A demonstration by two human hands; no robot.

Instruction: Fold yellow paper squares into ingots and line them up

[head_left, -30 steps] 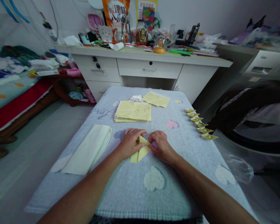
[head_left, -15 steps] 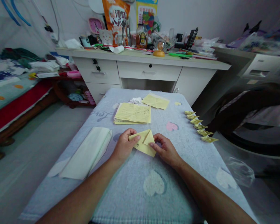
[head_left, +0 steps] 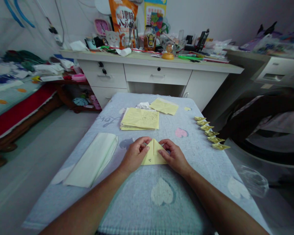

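Observation:
Between my two hands is a folded sheet of yellow paper (head_left: 155, 159), its top corners turned down to a point with a seam in the middle. My left hand (head_left: 136, 153) pinches its left slope, thumb in front and fingers behind. On the other slope, my right hand (head_left: 174, 155) grips the paper with its thumb pressed on the flap. Beyond them lies a stack of yellow paper sheets (head_left: 140, 118) with writing. Several folded yellow paper boats (head_left: 214, 139) stand in a row along the table's right side.
A folded pale cloth or paper bundle (head_left: 93, 160) lies to the left on the cloth-covered table (head_left: 127, 205). Farther back are more yellow sheets (head_left: 164, 106) and a crumpled white tissue (head_left: 143, 105). A cluttered white desk (head_left: 159, 72) stands behind, a washing machine (head_left: 271, 73) at right.
The folded paper has turned so its point faces away from me and its lower edge lies level. My left hand has shifted slightly down and right along it.

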